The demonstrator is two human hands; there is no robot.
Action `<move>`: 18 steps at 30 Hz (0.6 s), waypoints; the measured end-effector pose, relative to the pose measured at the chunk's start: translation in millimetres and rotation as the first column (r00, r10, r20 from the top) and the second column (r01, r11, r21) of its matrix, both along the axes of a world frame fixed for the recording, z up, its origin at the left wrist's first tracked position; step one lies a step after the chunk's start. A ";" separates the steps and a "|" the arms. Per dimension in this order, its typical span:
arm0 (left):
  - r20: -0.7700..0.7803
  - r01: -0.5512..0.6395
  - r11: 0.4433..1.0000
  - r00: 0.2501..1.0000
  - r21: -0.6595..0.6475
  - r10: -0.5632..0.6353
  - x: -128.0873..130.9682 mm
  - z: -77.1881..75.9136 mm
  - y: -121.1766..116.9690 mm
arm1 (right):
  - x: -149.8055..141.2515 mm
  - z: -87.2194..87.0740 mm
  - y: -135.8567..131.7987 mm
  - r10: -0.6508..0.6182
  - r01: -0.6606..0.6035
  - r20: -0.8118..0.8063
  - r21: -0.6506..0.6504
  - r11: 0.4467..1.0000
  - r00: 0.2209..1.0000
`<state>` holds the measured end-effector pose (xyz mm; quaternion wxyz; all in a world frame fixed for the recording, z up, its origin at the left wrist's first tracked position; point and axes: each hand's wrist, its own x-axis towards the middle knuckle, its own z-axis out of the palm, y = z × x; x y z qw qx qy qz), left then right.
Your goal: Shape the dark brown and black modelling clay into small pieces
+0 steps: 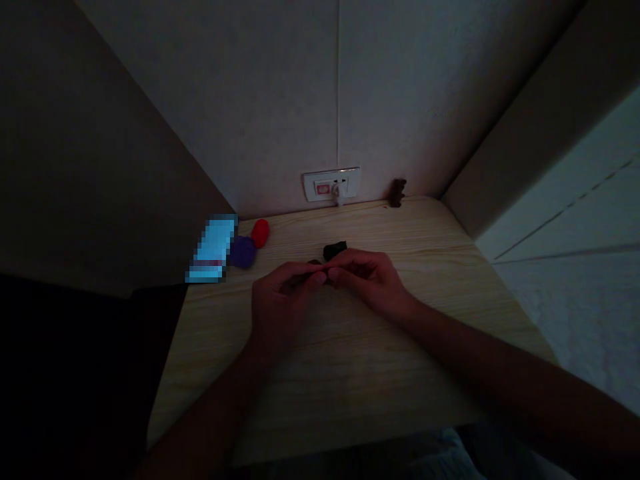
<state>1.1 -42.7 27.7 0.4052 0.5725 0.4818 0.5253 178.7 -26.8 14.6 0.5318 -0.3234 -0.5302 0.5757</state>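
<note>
My left hand (281, 300) and my right hand (367, 277) meet above the middle of a small wooden table (350, 360). Their fingertips are pinched together on a small dark piece (315, 263), mostly hidden between the fingers. A second black lump (335, 250) lies on the table just behind my hands. At the left rear lie a purple lump (243, 251) and a red lump (260, 233), close together. The room is dim.
A blurred light-blue flat object (213, 249) lies at the table's left edge. A white wall socket (331, 184) with a plug sits at the back. A small brown figure (398, 192) stands at the back right corner. A bed surface (575, 267) lies to the right.
</note>
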 end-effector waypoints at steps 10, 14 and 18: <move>0.126 -0.044 0.989 0.990 -0.142 0.062 1.1 2.7 2.3 | -0.1 -3.1 -3.2 0.058 -0.058 -0.021 -0.007 0.998 0.998; 0.175 0.007 0.988 0.984 -0.156 0.021 0.9 1.4 4.1 | 0.1 -1.8 -4.3 -0.033 0.032 0.041 0.030 0.999 0.999; 0.176 0.083 0.988 0.983 -0.131 -0.060 0.5 -1.3 5.1 | 1.4 -0.1 -0.9 -0.047 0.047 0.008 -0.045 0.998 0.999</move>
